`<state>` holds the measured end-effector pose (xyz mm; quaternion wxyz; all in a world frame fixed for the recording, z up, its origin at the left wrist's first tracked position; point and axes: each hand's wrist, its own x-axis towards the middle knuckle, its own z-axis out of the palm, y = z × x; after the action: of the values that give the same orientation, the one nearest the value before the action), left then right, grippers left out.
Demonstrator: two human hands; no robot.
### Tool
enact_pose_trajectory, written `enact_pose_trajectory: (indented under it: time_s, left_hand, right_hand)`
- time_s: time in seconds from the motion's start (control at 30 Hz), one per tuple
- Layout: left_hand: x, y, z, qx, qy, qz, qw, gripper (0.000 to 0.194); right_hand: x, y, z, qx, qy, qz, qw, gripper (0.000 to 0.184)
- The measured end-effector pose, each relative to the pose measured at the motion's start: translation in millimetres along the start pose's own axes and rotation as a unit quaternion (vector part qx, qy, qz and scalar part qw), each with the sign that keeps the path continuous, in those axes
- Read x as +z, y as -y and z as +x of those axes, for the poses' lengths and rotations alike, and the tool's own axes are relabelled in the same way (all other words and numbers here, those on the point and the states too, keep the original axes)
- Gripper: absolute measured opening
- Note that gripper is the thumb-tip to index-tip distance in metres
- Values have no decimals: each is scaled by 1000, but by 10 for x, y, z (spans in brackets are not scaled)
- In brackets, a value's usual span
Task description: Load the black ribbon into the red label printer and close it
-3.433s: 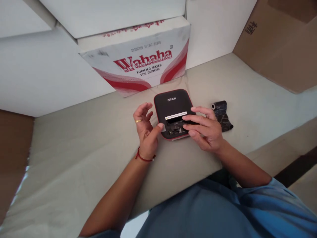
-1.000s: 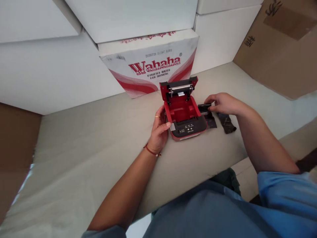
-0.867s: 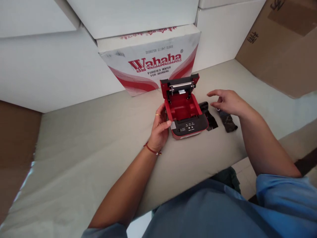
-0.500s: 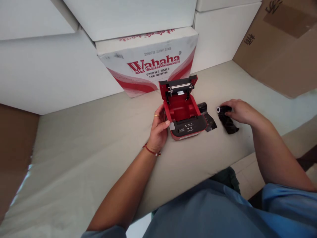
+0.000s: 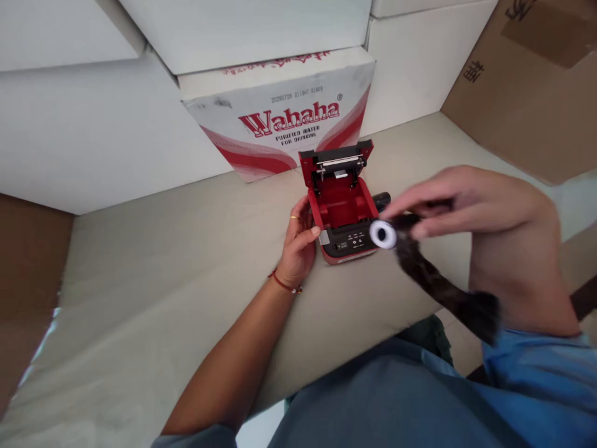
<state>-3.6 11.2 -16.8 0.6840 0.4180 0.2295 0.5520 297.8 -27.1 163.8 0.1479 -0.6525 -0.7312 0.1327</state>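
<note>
While the left hand (image 5: 302,247) clasps the open device (image 5: 357,244) at its side, the right hand (image 5: 471,202) pinches a black roll (image 5: 391,237) near it; step looks like carrying, next likely calls for controlling the dangling tail (image 5: 433,283).

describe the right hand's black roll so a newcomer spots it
In front of the white cardboard Wahaha box sits the squarish red plastic device, lid raised. Beside it, the right hand holds the black film roll. Its white ring end distinguishes it from the black roll lying beside the device.
</note>
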Motion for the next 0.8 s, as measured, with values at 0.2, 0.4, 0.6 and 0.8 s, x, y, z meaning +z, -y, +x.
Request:
enact_pose_trajectory:
  time_s: [0.2, 0.4, 0.6, 0.8]
  left_hand:
    - [16, -7, -6, 0, -8, 4, 1000, 68]
    - [33, -21, -12, -4, -8, 2, 1000, 70]
    - [27, -22, -6, -3, -3, 5, 1000, 70]
    - [25, -18, -5, 3, -2, 10, 1000, 70]
  right_hand:
    - [572, 585, 370, -49, 65, -54, 995, 40]
    - [823, 813, 606, -46, 99, -104, 989, 47]
    - [923, 652, 629, -86, 66, -68, 992, 42]
    - [827, 486, 181, -214, -35, 68, 974, 27]
